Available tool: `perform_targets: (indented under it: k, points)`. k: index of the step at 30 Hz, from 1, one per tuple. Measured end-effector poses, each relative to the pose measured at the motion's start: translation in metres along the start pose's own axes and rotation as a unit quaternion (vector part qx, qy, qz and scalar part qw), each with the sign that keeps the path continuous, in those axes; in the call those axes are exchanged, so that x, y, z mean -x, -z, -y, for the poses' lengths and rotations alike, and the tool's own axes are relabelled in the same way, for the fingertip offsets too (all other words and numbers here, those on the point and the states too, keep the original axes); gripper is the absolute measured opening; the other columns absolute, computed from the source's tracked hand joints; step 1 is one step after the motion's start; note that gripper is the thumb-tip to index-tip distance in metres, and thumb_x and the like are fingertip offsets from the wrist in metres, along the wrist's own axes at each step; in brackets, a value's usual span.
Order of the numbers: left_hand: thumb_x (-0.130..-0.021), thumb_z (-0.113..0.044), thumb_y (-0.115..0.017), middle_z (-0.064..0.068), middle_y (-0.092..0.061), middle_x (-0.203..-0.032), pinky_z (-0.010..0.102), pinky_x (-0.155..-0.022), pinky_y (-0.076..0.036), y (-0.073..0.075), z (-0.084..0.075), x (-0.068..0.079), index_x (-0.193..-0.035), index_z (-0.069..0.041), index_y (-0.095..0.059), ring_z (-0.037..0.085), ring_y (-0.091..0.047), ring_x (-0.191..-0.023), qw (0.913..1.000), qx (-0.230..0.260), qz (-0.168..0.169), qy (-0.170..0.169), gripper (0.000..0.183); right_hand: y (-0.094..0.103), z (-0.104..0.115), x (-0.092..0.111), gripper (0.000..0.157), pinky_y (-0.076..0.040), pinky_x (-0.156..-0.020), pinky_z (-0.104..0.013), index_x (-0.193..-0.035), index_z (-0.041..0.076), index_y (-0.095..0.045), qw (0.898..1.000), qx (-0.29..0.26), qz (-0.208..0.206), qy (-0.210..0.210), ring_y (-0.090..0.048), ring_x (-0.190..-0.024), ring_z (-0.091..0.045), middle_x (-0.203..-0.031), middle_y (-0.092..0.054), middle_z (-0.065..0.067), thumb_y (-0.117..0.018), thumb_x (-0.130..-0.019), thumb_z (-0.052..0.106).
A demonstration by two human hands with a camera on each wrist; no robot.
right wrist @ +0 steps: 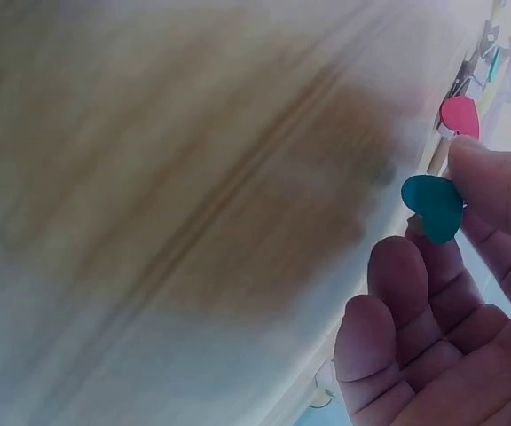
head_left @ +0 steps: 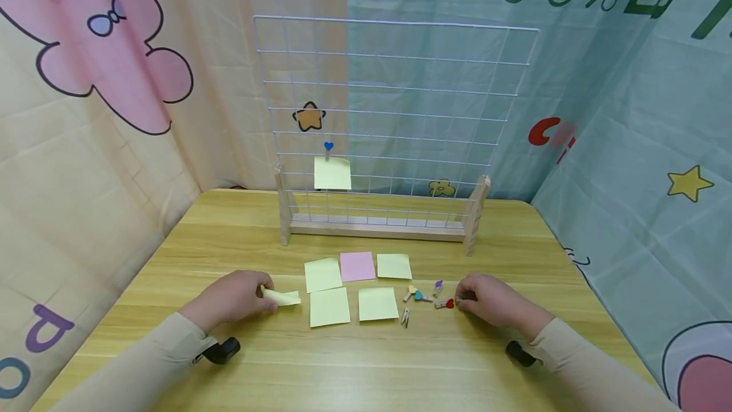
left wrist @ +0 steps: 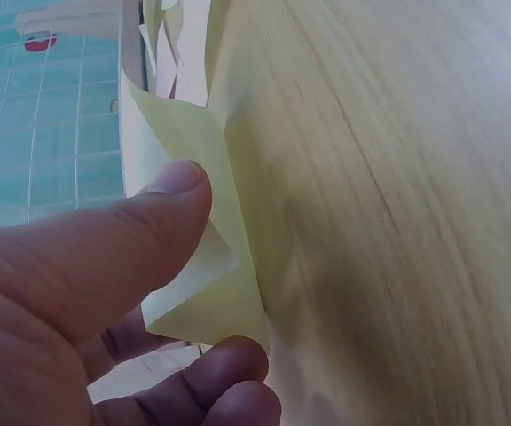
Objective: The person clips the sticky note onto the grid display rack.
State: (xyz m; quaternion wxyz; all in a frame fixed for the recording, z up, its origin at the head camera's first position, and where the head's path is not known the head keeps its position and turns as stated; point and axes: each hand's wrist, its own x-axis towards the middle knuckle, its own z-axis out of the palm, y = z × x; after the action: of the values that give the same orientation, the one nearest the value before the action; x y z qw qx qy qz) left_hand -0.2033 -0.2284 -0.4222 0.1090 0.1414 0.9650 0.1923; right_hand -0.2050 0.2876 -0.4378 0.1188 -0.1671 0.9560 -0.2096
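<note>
My left hand (head_left: 239, 301) pinches a pale yellow sticky note (head_left: 283, 298) just above the table's left part. In the left wrist view the note (left wrist: 198, 151) curls, its near end folded over by the thumb. At the right, my right hand (head_left: 493, 301) holds a small clothespin with a teal heart (right wrist: 435, 206) between thumb and fingers. Close beside its fingertips lies a clothespin with a red heart (head_left: 449, 304). More small clothespins lie nearby, among them one with a purple heart (head_left: 438, 285) and one with a blue-green heart (head_left: 419, 295).
Several yellow sticky notes (head_left: 329, 307) and a pink one (head_left: 357, 266) lie mid-table. Behind them stands a white wire grid (head_left: 400, 85) on a wooden base (head_left: 377, 230). A blue-heart clothespin (head_left: 328, 147) holds a yellow note (head_left: 332, 174) on it. Printed curtains surround the table.
</note>
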Motion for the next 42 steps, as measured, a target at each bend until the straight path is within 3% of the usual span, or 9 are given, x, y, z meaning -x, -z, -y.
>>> perform_targets:
  k: [8,13,22,26,29,35,42]
  points:
    - [-0.086,-0.037,-0.086,-0.005,-0.060,-0.079,0.031,-0.062,-0.042,0.000,0.001,-0.001,-0.097,-0.019,-0.073,0.014,-0.051,-0.069,1.0000,0.005,-0.002,-0.008,0.025,0.000,0.002,0.001,0.011,-0.049,-0.075,-0.031,-0.091,0.022,-0.071,1.000,-0.009,-0.005,-0.006,-0.055,-0.081,-0.013,-0.086,-0.063,0.008,-0.077,-0.095,0.014]
    - [-0.086,-0.038,-0.087,-0.004,-0.058,-0.076,0.030,-0.062,-0.041,0.000,-0.001,0.000,-0.095,-0.018,-0.073,0.014,-0.051,-0.069,0.9998,0.017,0.005,-0.011,0.025,-0.001,0.003,0.003,0.003,-0.047,-0.071,-0.028,-0.095,0.018,-0.074,1.000,-0.019,-0.012,0.003,-0.054,-0.078,-0.012,-0.085,-0.063,0.008,-0.077,-0.096,0.018]
    - [-0.087,-0.049,-0.084,-0.003,-0.072,-0.096,0.037,-0.078,-0.053,0.004,-0.006,0.001,-0.105,-0.010,-0.075,0.013,-0.059,-0.084,0.9996,0.011,0.014,-0.021,0.045,0.000,0.005,0.003,0.007,-0.046,-0.067,-0.028,-0.105,0.018,-0.076,0.999,-0.021,-0.024,-0.005,-0.054,-0.076,-0.013,-0.086,-0.063,0.007,-0.072,-0.099,0.017]
    - [-0.090,-0.054,-0.078,-0.006,-0.067,-0.086,0.034,-0.070,-0.048,0.005,-0.010,0.004,-0.093,-0.015,-0.072,0.013,-0.055,-0.078,0.9993,0.014,0.015,-0.031,0.040,-0.001,0.005,0.002,0.009,-0.045,-0.064,-0.027,-0.108,0.018,-0.076,0.999,-0.018,-0.029,-0.017,-0.053,-0.073,-0.013,-0.082,-0.060,0.006,-0.072,-0.100,0.019]
    - [-0.095,-0.055,-0.073,-0.007,-0.061,-0.078,0.031,-0.066,-0.043,0.005,-0.011,0.005,-0.086,-0.019,-0.069,0.013,-0.051,-0.072,0.9991,0.024,0.017,-0.030,0.038,-0.002,0.003,0.001,0.009,-0.046,-0.064,-0.027,-0.108,0.018,-0.076,0.999,-0.011,-0.035,-0.003,-0.053,-0.074,-0.012,-0.083,-0.061,0.007,-0.072,-0.100,0.018]
    - [-0.104,-0.041,-0.065,-0.006,-0.065,-0.083,0.033,-0.068,-0.046,0.006,-0.011,0.004,-0.092,-0.016,-0.074,0.012,-0.053,-0.074,0.9990,0.035,0.009,-0.025,0.029,-0.004,-0.001,0.001,0.008,-0.047,-0.067,-0.025,-0.106,0.018,-0.078,0.998,-0.005,-0.053,0.044,-0.052,-0.077,-0.008,-0.091,-0.064,0.009,-0.074,-0.099,0.018]
    - [-0.102,-0.026,-0.070,-0.006,-0.073,-0.096,0.038,-0.078,-0.055,0.006,-0.011,0.002,-0.100,-0.015,-0.077,0.011,-0.061,-0.084,0.9996,0.019,-0.009,-0.021,0.013,-0.002,-0.002,0.001,0.010,-0.051,-0.071,-0.024,-0.107,0.017,-0.080,0.995,-0.003,-0.073,0.063,-0.054,-0.081,-0.004,-0.095,-0.065,0.010,-0.074,-0.099,0.017]
